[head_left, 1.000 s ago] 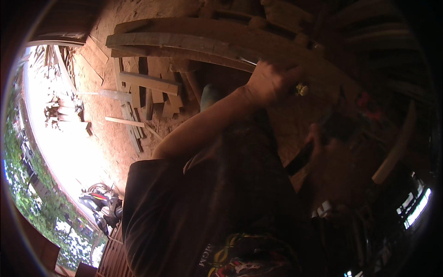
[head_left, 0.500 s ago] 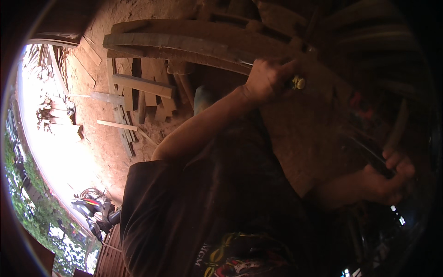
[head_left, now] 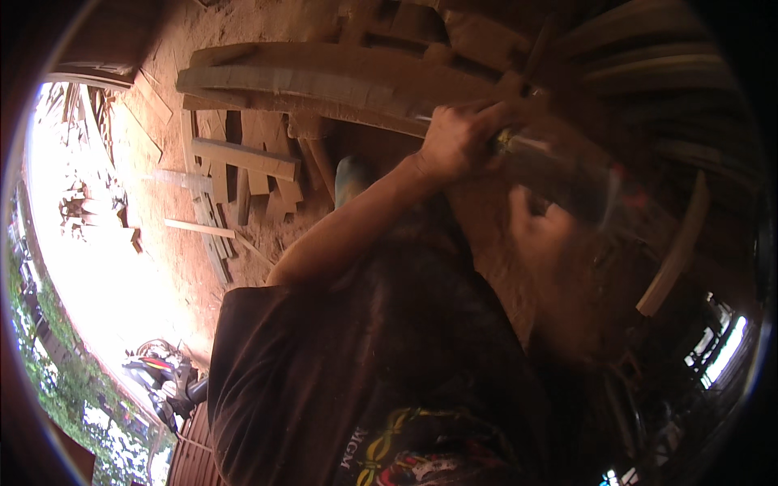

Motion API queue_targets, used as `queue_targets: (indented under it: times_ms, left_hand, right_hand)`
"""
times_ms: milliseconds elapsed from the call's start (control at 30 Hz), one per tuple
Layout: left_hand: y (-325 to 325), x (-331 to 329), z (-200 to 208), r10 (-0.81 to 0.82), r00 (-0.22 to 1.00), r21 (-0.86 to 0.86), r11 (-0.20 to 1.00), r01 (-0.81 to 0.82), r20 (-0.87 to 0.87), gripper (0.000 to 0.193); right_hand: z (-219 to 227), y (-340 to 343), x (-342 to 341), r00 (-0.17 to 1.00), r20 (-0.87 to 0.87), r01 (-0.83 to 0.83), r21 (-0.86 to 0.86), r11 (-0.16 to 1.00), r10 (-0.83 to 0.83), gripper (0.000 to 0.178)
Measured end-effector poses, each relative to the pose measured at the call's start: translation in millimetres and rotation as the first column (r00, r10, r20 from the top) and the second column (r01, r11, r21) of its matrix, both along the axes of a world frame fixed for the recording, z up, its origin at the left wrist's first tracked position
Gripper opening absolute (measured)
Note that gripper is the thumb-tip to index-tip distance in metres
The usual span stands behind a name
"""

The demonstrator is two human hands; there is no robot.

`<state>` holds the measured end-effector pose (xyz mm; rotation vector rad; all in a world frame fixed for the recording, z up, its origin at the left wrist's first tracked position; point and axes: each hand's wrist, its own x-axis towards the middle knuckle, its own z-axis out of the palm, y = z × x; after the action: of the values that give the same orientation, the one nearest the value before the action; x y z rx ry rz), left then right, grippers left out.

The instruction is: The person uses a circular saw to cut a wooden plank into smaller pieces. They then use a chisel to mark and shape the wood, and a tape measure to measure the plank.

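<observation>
My left hand (head_left: 462,139) is closed around a chisel (head_left: 506,141). Its yellowish butt end pokes out on the right of the fist, and a thin metal part shows on the left, against a long timber (head_left: 300,87). Whether the tip bites into the wood cannot be seen. My right hand (head_left: 541,220) is raised close to the chisel's butt, fingers closed. It grips a dark hammer-like tool (head_left: 559,174), badly smeared by motion. Whether the tool touches the chisel is unclear.
Offcuts of board (head_left: 243,158) lie on the reddish dirt floor left of my arm. A pale wood strip (head_left: 673,267) is on the right. More planks (head_left: 648,69) are stacked in shade at the far right. A motorcycle (head_left: 166,377) stands at the lower left.
My right hand has swung with its tool from the far lower right up and left to the chisel. My left hand keeps its grip, slightly shifted left in the picture.
</observation>
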<state>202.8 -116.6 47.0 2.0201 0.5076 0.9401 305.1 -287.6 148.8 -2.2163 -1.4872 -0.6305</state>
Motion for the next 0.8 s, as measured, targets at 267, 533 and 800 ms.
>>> queue_targets:
  times_ms: [267, 533, 800]
  left_hand:
    - [-5, -1, -14, 0.051, 0.999, -0.010, 0.999, -0.051, -0.005, 0.030]
    - [-4, -2, -28, 0.023, 1.000, 0.103, 0.994, -0.022, -0.014, 0.030]
    - [-9, -7, -23, 0.011, 0.995, 0.062, 0.998, -0.005, -0.098, 0.033]
  right_hand:
    - [109, -10, 17, 0.993, 0.070, 0.105, -0.173, 0.979, -0.094, 0.012]
    - [-42, -10, 28, 0.849, -0.524, 0.041, -0.074, 0.996, -0.074, 0.018]
    - [-24, -28, 17, 0.944, -0.282, -0.076, 0.325, 0.943, 0.173, 0.028]
